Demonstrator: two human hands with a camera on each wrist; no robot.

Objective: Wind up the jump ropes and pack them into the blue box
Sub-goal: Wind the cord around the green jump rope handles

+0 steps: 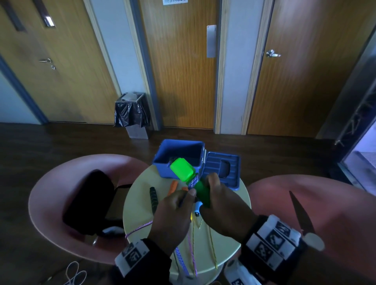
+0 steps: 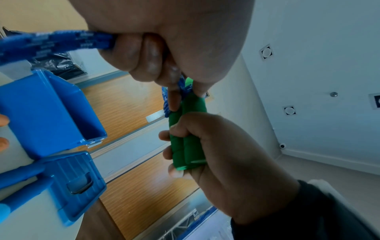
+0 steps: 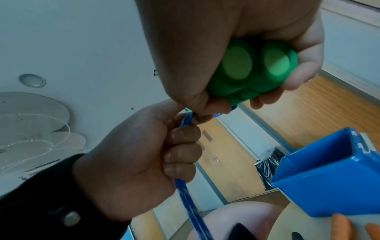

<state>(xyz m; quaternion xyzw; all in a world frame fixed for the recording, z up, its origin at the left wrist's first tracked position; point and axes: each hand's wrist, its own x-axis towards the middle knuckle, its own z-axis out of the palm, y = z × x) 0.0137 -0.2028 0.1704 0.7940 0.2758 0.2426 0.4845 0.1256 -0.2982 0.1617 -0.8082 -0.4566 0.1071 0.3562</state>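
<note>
Two hands over round table [image 1: 142,205] | blue box [image 1: 162,156] open at far edge, contents mostly hidden | right hand [image 1: 221,205] wraps both green handles [image 2: 188,139] | left hand [image 1: 173,219] fists blue rope [image 3: 188,199], lower end cut off

The left hand [image 1: 173,215] covered the middle of the blue rope [image 1: 181,259] in the head view, so where it met the green handles [image 1: 203,193] could not be traced. The right hand [image 1: 221,205] hid most of those handles, and only their upper stretch showed. At lower centre of the frame, the rope and the pink and yellow cords [image 1: 194,250] ran off the edge of the round surface [image 1: 140,205], their ends unseen. Inside the blue box [image 1: 160,157], a dark shape was too dim to identify. At the top edge, the door sign [image 1: 175,1] was cut off and blurred. In the left wrist view, the blue rope [image 2: 51,43] was smeared at upper left.
</note>
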